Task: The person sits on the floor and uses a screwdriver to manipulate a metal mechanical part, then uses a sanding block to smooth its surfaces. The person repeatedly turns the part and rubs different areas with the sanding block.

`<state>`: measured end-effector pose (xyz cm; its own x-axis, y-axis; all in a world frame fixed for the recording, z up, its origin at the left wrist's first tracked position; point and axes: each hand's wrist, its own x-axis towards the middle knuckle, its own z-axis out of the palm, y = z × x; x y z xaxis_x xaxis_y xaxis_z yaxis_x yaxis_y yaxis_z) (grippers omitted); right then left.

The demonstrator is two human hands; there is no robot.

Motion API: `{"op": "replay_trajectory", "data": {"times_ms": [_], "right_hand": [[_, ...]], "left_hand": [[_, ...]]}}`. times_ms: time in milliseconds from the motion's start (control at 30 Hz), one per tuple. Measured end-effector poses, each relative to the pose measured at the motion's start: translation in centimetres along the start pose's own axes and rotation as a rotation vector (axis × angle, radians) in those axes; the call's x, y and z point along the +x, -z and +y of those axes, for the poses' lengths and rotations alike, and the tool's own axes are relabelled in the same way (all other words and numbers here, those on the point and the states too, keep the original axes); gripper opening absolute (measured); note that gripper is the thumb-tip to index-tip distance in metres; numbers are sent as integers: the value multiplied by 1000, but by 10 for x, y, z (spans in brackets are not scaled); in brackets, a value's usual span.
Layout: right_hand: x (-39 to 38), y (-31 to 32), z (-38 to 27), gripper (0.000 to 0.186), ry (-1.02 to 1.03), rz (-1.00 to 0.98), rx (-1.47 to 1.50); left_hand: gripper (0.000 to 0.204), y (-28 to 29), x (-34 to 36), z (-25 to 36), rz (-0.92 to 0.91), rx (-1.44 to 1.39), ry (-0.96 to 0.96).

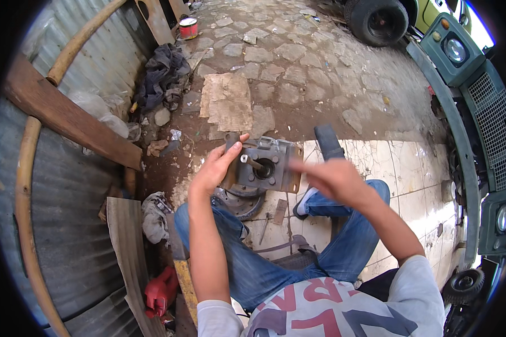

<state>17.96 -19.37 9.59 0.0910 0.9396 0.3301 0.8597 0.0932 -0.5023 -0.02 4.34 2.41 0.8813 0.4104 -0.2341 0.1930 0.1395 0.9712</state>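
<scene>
Cobbled yard w/ a patch of cracked white tiles [410, 168] on the right, corrugated metal wall [67, 213] on the left. From the head cam: person sits low in jeans, knees apart. Left hand [216, 165] is clamped on the left edge of a grey metal housing [264, 163], thumb up over its top, holding it up in front above the knees. A short shaft [253, 163] sticks out of the housing's round bore. Right hand [331, 177] is just beside the housing's right edge, blurred, so can't tell whether it's gripping anything. Round toothed metal disc [242, 202] lies on the ground below the housing. Flattened cardboard [227, 101] further out, rag pile [163, 76] near the wall, red container [160, 292] by the left knee. Green vehicle front [478, 90] at far right.
</scene>
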Motion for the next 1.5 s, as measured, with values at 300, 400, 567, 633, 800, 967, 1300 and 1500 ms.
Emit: {"op": "replay_trajectory", "data": {"times_ms": [300, 400, 567, 633, 800, 967, 1300, 1500], "right_hand": [[2, 2, 10, 52, 70, 81, -168], [-17, -11, -2, 51, 130, 16, -101], [-14, -7, 17, 52, 1, 113, -180], [-27, -13, 5, 49, 85, 66, -150], [-19, -8, 8, 50, -8, 120, -195], [-29, -20, -5, 46, 107, 8, -71], [-25, -18, 5, 56, -52, 86, -34], [-29, -29, -5, 54, -69, 98, 97]], "left_hand": [[58, 3, 5, 2, 22, 62, -41], [54, 4, 5, -1, 2, -37, 31], [55, 5, 3, -5, -5, -57, 21], [57, 7, 5, -5, 8, -40, 0], [56, 4, 5, 1, 26, -77, -5], [58, 3, 6, 0, 47, -88, -15], [56, 5, 8, 2, 36, -138, 18], [49, 0, 8, -2, 92, -124, 41]]}}
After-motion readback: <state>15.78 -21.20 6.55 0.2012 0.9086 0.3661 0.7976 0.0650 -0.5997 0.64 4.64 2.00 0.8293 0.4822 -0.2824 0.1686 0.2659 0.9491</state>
